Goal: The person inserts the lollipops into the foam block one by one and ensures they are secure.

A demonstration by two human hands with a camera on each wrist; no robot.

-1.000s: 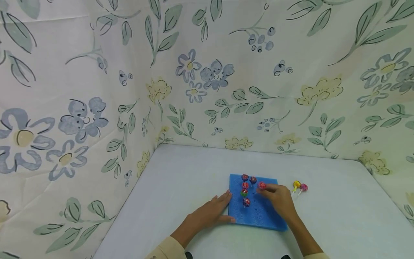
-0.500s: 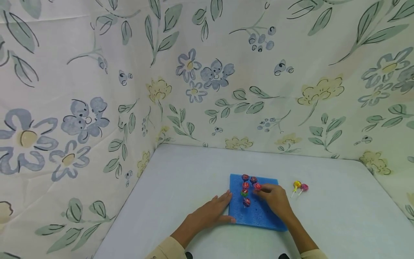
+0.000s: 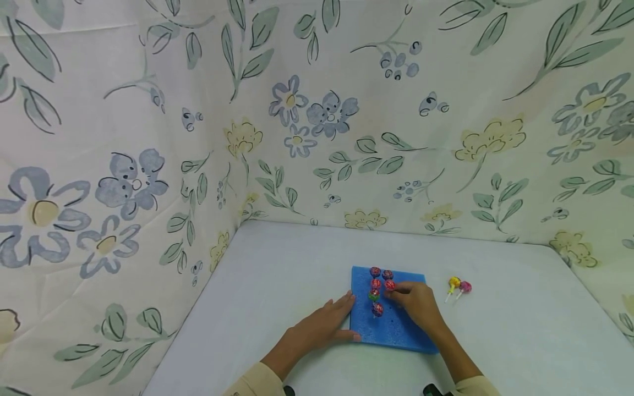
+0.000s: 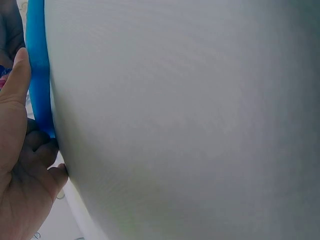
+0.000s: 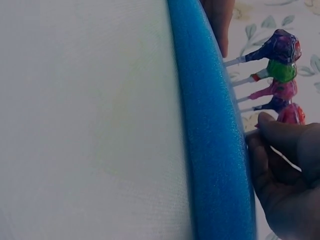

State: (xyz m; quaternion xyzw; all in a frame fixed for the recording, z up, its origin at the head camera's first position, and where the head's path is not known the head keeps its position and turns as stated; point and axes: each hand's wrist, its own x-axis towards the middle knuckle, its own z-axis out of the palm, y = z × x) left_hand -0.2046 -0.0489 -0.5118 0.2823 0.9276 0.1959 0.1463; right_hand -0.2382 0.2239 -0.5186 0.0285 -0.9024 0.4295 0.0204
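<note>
A blue foam block point(image 3: 406, 330) lies flat on the white table. My right hand point(image 3: 418, 302) pinches the stick of a red lollipop point(image 3: 390, 285); in the right wrist view its fingertips are right at the foam's surface. Several wrapped lollipops stand upright in the foam to its left, among them a green lollipop point(image 5: 282, 71) and a dark purple lollipop point(image 5: 280, 46). One more dark lollipop point(image 3: 388, 274) stands just behind the held one. My left hand point(image 3: 322, 324) rests at the foam's left edge, fingers extended and thumb at the near corner.
To the right of the foam, a yellow lollipop point(image 3: 454, 282) and a pink lollipop point(image 3: 465, 286) lie on the white table point(image 3: 277, 264). Floral cloth point(image 3: 396, 110) hangs behind the table and along its left side.
My right hand has moved slightly left with the red lollipop, bringing it in front of the dark one and beside the left row. My left hand has stayed in place.
</note>
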